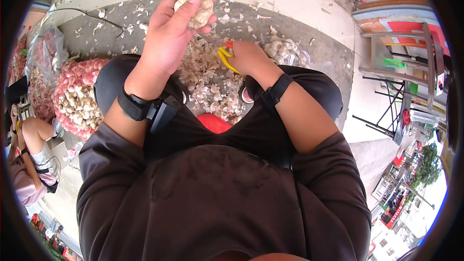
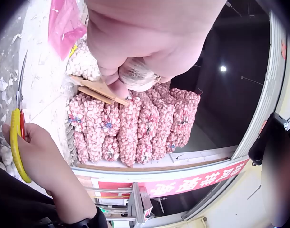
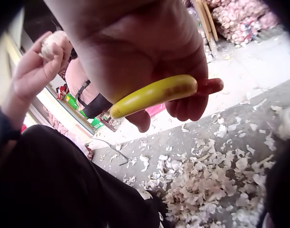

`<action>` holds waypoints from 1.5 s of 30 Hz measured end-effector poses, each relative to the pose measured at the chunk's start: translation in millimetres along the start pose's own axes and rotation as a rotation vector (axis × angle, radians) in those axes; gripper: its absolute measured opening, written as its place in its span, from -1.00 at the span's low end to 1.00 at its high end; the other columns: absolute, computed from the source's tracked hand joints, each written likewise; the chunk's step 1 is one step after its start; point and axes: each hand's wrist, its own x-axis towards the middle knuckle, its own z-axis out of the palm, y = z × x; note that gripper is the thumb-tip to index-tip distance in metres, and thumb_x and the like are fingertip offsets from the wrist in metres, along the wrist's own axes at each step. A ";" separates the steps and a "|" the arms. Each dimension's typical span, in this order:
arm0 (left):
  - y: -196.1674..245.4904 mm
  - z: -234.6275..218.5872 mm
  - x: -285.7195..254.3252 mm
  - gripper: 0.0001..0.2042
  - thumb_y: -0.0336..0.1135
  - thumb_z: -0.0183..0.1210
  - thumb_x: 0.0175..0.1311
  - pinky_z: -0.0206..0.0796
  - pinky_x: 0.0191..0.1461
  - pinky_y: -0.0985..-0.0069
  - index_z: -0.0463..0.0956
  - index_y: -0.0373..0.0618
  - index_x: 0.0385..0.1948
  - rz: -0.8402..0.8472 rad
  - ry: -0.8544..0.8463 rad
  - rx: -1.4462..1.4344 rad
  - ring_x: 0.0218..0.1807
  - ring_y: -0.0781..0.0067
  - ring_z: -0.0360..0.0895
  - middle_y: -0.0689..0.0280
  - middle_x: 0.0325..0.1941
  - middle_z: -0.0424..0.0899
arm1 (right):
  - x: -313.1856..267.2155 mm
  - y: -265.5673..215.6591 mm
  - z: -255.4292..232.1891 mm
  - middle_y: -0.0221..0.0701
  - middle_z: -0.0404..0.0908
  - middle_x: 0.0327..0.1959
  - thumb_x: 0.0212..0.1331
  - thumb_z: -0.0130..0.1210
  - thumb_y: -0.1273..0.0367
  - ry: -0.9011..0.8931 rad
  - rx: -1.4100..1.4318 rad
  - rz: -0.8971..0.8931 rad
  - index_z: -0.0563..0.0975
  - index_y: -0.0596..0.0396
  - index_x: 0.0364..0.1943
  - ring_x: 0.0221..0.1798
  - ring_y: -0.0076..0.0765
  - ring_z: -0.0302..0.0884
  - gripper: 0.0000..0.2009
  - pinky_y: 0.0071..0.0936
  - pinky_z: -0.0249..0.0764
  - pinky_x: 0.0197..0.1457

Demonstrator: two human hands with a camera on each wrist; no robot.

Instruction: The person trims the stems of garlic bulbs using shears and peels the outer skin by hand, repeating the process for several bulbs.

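Observation:
My left hand (image 1: pixel 164 36) is raised at the upper middle of the head view, thumb and fingers gripping a whitish garlic bulb (image 1: pixel 202 13). In the left wrist view the bulb (image 2: pixel 138 75) shows below the palm, partly covered by the fingers. Lower and to the right, my right hand (image 1: pixel 250 59) holds scissors (image 1: pixel 225 61) with yellow and red handles. Their blades point up and away from the garlic in the left wrist view, where the yellow handle (image 2: pixel 16 142) sits against the fingers. The right wrist view shows the handle (image 3: pixel 154 96) crossing the palm.
Garlic skins (image 1: pixel 205 75) lie heaped on the floor between the legs. An open mesh sack of garlic (image 1: pixel 77 104) stands at left, a clear bag of white bulbs (image 1: pixel 285 50) at right. Another person (image 1: pixel 36 137) sits far left; a metal rack (image 1: pixel 425 63) stands far right.

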 end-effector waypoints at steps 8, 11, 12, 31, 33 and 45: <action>-10.4 4.1 -6.3 -0.74 -0.20 -0.10 0.49 0.26 -0.41 0.59 0.43 -0.18 -0.05 0.051 0.006 0.159 -0.40 0.49 0.54 0.08 -0.11 0.66 | 6.9 4.7 10.0 -0.12 0.66 -0.35 0.08 0.13 0.13 -0.020 -0.027 0.038 0.62 0.19 -0.36 -0.24 0.02 0.64 -0.65 -0.15 0.53 -0.14; -11.2 3.7 -6.4 -0.72 -0.18 -0.11 0.49 0.23 -0.44 0.59 0.43 -0.20 -0.07 0.030 0.001 0.175 -0.42 0.50 0.54 0.08 -0.13 0.66 | 7.1 4.0 8.2 -0.12 0.67 -0.33 0.09 0.13 0.10 -0.049 -0.034 0.061 0.63 0.18 -0.35 -0.23 0.02 0.64 -0.64 -0.16 0.54 -0.14; -11.7 3.6 -6.4 -0.72 -0.18 -0.12 0.49 0.23 -0.44 0.59 0.44 -0.20 -0.07 0.017 0.000 0.178 -0.42 0.50 0.54 0.08 -0.13 0.66 | 8.0 5.8 9.5 -0.12 0.67 -0.33 0.08 0.13 0.10 -0.051 -0.037 0.056 0.63 0.17 -0.34 -0.22 0.02 0.64 -0.63 -0.16 0.54 -0.14; -15.2 -0.7 3.7 -0.69 -0.17 -0.03 0.42 0.31 -0.23 0.53 0.48 -0.18 -0.01 -0.217 0.097 0.064 -0.26 0.40 0.59 0.23 -0.12 0.65 | -237.9 36.4 -98.2 -0.09 0.60 -0.48 0.01 0.23 0.25 0.587 -0.160 0.469 0.52 0.25 -0.34 -0.42 0.08 0.59 -0.70 -0.16 0.49 -0.34; -13.6 -1.1 1.7 -0.69 -0.18 -0.04 0.42 0.31 -0.22 0.53 0.46 -0.20 0.00 -0.223 0.081 0.075 -0.24 0.39 0.59 0.21 -0.09 0.65 | -260.1 43.0 -64.5 -0.15 0.54 -0.55 0.04 0.20 0.28 0.479 -0.171 0.583 0.54 0.21 -0.31 -0.47 -0.01 0.55 -0.74 -0.25 0.44 -0.35; -7.9 0.7 -15.1 -0.71 -0.22 0.08 0.33 0.35 -0.18 0.54 0.49 -0.16 -0.02 -0.243 -0.053 0.043 -0.23 0.39 0.60 0.29 -0.14 0.62 | -294.9 8.9 -54.6 -0.26 0.60 -0.57 0.09 0.21 -0.04 0.143 -0.197 0.520 0.56 0.09 -0.53 -0.44 -0.11 0.62 -0.55 -0.25 0.50 -0.39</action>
